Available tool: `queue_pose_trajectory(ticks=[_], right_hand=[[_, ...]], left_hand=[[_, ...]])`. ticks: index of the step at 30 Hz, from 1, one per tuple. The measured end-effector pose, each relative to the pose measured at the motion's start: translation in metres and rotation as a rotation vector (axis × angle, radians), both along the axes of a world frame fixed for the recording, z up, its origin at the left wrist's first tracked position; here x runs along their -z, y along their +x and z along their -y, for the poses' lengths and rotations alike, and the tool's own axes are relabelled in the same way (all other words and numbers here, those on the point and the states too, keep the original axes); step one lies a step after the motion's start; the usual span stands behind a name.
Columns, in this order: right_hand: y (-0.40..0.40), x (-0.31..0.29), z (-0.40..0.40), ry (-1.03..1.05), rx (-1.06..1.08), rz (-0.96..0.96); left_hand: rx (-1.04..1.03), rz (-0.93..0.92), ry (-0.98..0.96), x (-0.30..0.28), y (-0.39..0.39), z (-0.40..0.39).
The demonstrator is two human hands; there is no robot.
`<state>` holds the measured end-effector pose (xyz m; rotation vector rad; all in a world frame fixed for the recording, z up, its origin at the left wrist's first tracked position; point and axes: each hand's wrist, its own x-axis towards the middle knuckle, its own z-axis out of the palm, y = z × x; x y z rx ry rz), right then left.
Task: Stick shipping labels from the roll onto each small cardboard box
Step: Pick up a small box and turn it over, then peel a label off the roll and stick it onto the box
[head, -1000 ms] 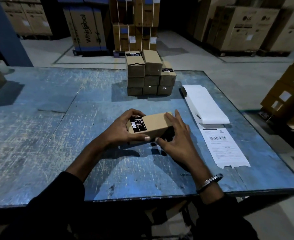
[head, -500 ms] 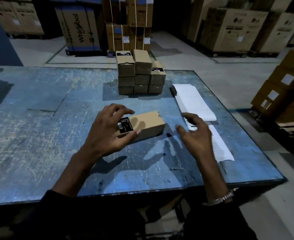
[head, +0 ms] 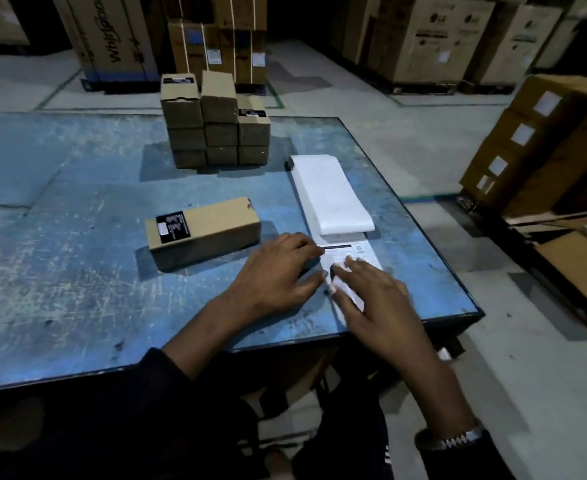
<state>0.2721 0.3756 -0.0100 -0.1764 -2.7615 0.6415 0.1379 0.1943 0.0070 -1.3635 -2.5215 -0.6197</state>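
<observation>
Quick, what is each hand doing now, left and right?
Left hand: open, fingertips at the printed label.
Right hand: open, fingers resting on that label.

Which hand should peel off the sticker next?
Probably the right hand: its fingers already lie on the printed shipping label. The left hand only touches the label's left edge, so it can steady the strip.

The worktop is blue-painted, badly scratched and worn. The small box is matt brown cardboard. The label strip is smooth white paper.
</observation>
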Motion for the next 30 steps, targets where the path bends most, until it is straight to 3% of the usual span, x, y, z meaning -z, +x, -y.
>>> queue_pose_trajectory(ticks=[6, 13, 21, 23, 28, 30], right_hand=[[0.055, 0.005, 0.004, -0.122, -0.06, -0.037], [0.058, -0.002, -0.008, -0.083, -0.184, 0.051], [0.066, -0.003, -0.021, -0.132, -0.323, 0.089], [0.066, -0.002, -0.022, -0.141, -0.331, 0.076], [0.067, -0.004, -0.028, -0.185, -0.376, 0.098], [0.068, -0.006, -0.031, -0.199, -0.386, 0.122]], left_hand=[[-0.008, 0.027, 0.002, 0.012, 0.022, 0.01], [-0.055, 0.042, -0.01, 0.012, 0.047, 0.017], [-0.145, 0.071, 0.415, 0.024, 0.157, 0.038], [-0.181, 0.207, 0.48, 0.035, 0.173, 0.036], [-0.218, 0.963, 0.72, 0.05, 0.172, 0.023], [-0.182, 1.105, 0.79, 0.054, 0.169, 0.02]])
